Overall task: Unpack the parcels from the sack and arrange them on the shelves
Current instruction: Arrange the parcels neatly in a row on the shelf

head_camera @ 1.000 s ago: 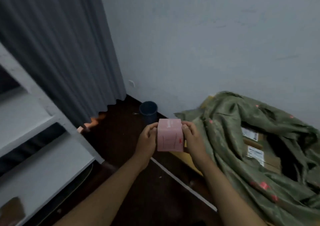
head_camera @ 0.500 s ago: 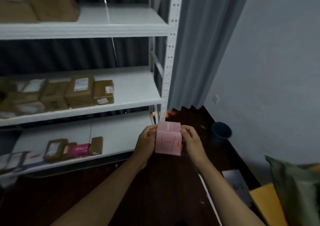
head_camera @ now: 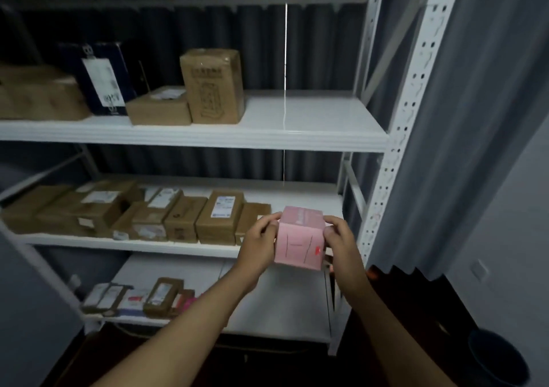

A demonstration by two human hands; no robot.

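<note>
Taking the white shelf unit as our landmark, at its far left we see brown cartons packed along the upper and middle boards, with a dark blue parcel on the upper board and flat packets on the lowest. Moving rightward, our left hand comes in front of the middle board, its fingers curled round the left side of the pink box. The box hangs in the air before the unit's right end, at the level of the middle board and resting on nothing. Our right hand clasps its opposite side, thumb on the near face as far as the blurred view lets us judge. We judge the box light and fairly stiff, thin card that would dent under a hard squeeze; the flat side walls are the sensible hold. The bare right stretch of the middle board, beside the last brown carton, looks a fitting spot. Further right hang a grey curtain and, low down, a dark bin.
</note>
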